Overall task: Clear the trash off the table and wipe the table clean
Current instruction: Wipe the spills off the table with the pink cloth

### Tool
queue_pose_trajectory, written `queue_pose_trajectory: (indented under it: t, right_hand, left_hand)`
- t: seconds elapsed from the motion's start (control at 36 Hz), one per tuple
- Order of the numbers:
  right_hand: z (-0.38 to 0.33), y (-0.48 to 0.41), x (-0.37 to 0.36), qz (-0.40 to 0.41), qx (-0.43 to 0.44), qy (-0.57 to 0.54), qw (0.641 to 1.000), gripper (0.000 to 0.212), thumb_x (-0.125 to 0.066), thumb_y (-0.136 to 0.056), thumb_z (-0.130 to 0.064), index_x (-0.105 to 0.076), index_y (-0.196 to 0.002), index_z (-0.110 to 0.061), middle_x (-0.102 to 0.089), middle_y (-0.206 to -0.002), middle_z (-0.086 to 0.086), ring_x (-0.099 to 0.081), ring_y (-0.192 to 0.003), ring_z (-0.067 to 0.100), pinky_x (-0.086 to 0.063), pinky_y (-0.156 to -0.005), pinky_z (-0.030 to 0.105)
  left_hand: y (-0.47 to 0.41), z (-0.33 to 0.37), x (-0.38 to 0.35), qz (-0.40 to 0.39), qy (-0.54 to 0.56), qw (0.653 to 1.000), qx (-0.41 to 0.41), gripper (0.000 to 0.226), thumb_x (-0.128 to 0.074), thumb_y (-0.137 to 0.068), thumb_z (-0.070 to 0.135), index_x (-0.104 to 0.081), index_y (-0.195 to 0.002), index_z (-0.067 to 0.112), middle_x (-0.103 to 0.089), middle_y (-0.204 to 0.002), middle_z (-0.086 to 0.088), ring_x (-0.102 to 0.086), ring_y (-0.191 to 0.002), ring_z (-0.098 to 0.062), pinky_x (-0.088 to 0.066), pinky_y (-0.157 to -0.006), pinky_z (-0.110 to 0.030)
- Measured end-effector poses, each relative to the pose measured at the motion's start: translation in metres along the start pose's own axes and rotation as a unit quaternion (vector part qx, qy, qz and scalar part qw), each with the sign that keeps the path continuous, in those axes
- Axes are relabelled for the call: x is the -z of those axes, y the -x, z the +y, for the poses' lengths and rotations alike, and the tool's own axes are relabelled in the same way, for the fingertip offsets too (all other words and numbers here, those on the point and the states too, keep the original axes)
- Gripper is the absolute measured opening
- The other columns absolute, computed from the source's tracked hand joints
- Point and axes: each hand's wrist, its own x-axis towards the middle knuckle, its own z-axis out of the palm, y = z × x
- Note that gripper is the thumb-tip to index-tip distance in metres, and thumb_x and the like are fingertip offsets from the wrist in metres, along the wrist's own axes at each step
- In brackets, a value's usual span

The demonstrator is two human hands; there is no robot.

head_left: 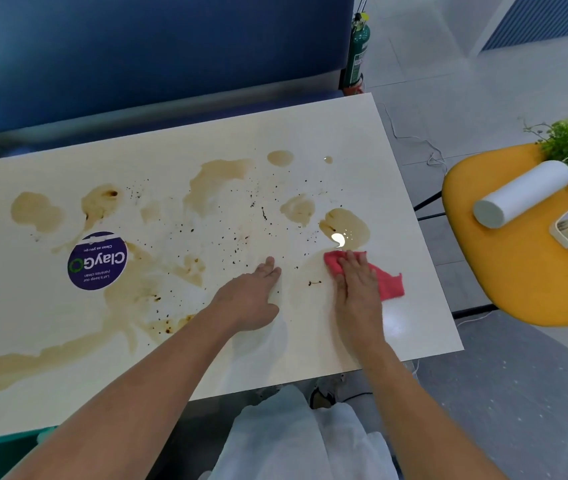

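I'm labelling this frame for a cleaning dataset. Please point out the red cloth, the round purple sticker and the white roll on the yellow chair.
red cloth [389,284]: head view, its uncovered right corner.
round purple sticker [97,260]: head view, its middle.
white roll [523,192]: head view, middle of its side.

The white table is blotched with tan liquid stains and dark specks — mostly left and centre. A pink-red cloth lies flat near its right edge, partly under the right hand, just on the near side of a glossy puddle.
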Motion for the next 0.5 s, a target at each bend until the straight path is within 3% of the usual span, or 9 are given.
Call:
queue_pose_trajectory:
  t: [0.11, 0.28, 0.36, 0.5]
  right_hand:
    - [-0.017, -0.017, -0.025, 0.003, 0.015, 0.004, 1.000, 0.041, -0.039, -0.111, -0.023, -0.051, -0.150, -0.016, -0.039, -0.163, 0.002, -0.015, -0.157, 0.017, -0.007, -0.129, 0.043]
    - [-0.021, 0.030, -0.030, -0.068, 0.078, 0.003, 0.995, 0.041, -0.041, -0.110, -0.022, -0.052, -0.149, -0.016, -0.037, -0.162, -0.004, -0.017, -0.156, 0.010, -0.006, -0.129, 0.036]
    - [-0.008, 0.033, -0.010, -0.044, 0.047, -0.004, 0.998, 0.042, -0.039, -0.111, -0.023, -0.050, -0.151, -0.020, -0.035, -0.162, -0.008, -0.014, -0.156, 0.006, -0.004, -0.129, 0.034]
    - [-0.010, -0.002, -0.012, 0.029, -0.021, -0.007, 0.999, 0.042, -0.037, -0.112, -0.024, -0.050, -0.150, -0.013, -0.037, -0.163, 0.000, -0.012, -0.157, 0.009, -0.005, -0.129, 0.037]
  left_hand:
    - [-0.001, 0.001, -0.002, 0.007, 0.012, 1.000, -0.001, 0.084, -0.047, -0.093, 0.026, -0.004, -0.165, 0.031, 0.018, -0.167, 0.020, -0.005, -0.158, -0.005, -0.031, -0.122, -0.038]
    - [0.003, 0.005, 0.000, 0.007, 0.016, 1.000, -0.004, 0.085, -0.050, -0.094, 0.025, -0.005, -0.166, 0.028, 0.017, -0.169, 0.017, -0.002, -0.157, -0.003, -0.030, -0.123, -0.037]
    - [0.004, 0.005, 0.002, 0.004, 0.012, 1.000, -0.006, 0.084, -0.048, -0.094, 0.026, -0.004, -0.166, 0.028, 0.018, -0.168, 0.017, -0.002, -0.157, -0.004, -0.029, -0.123, -0.037]
    - [0.003, 0.004, 0.001, 0.008, 0.017, 1.000, -0.007, 0.083, -0.048, -0.095, 0.025, -0.004, -0.166, 0.029, 0.018, -0.168, 0.017, -0.002, -0.157, -0.004, -0.025, -0.125, -0.036]
